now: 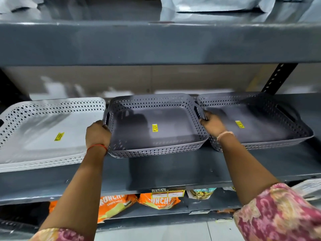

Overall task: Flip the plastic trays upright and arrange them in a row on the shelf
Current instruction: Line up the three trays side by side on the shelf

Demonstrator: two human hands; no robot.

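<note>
Three perforated plastic trays sit upright side by side on the grey metal shelf. The white tray is at the left, a grey tray in the middle and a second grey tray at the right. Each carries a yellow sticker on its floor. My left hand grips the middle tray's left handle. My right hand grips that tray's right handle, between the two grey trays. The middle tray's front edge looks slightly raised off the shelf.
An upper shelf hangs close above the trays. A perforated upright post stands at the back right. Below the shelf lie orange snack bags and a price label. Bare shelf surface lies in front of the trays.
</note>
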